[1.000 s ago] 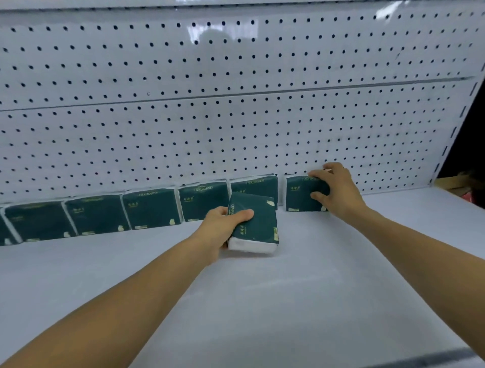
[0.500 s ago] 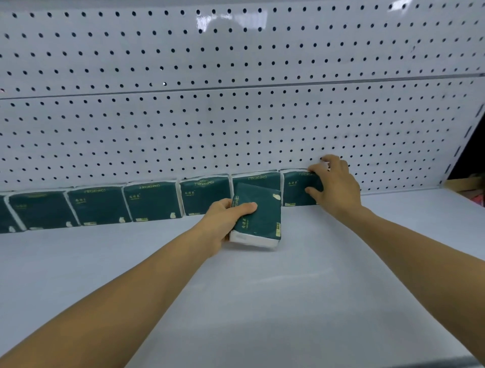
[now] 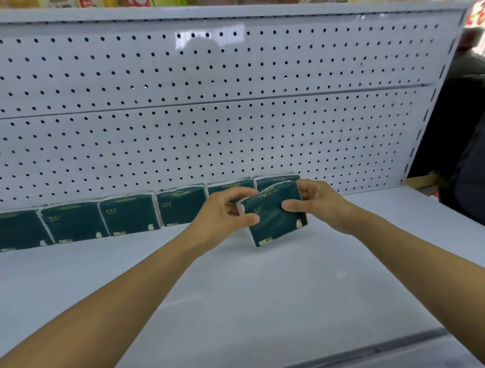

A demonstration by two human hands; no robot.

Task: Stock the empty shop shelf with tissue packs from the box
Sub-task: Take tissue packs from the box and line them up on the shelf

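Note:
A dark green tissue pack (image 3: pixel 275 214) is held tilted just above the white shelf (image 3: pixel 262 289). My left hand (image 3: pixel 225 212) pinches its left edge and my right hand (image 3: pixel 320 205) grips its right edge. Behind it, a row of several matching green packs (image 3: pixel 128 214) stands upright against the pegboard back, running from the far left to just behind my hands. The rightmost pack of the row (image 3: pixel 275 180) is mostly hidden by the held pack. The box is out of view.
The white pegboard back panel (image 3: pixel 210 118) rises behind the row. The shelf's right upright (image 3: pixel 430 105) bounds the bay, with a cardboard piece (image 3: pixel 422 181) and a dark shape beyond it. Colourful goods sit on the shelf above (image 3: pixel 91 2).
My right hand left the rightmost pack in the row and came onto the pack that my left hand held. That pack has moved right and now stands tilted between both hands.

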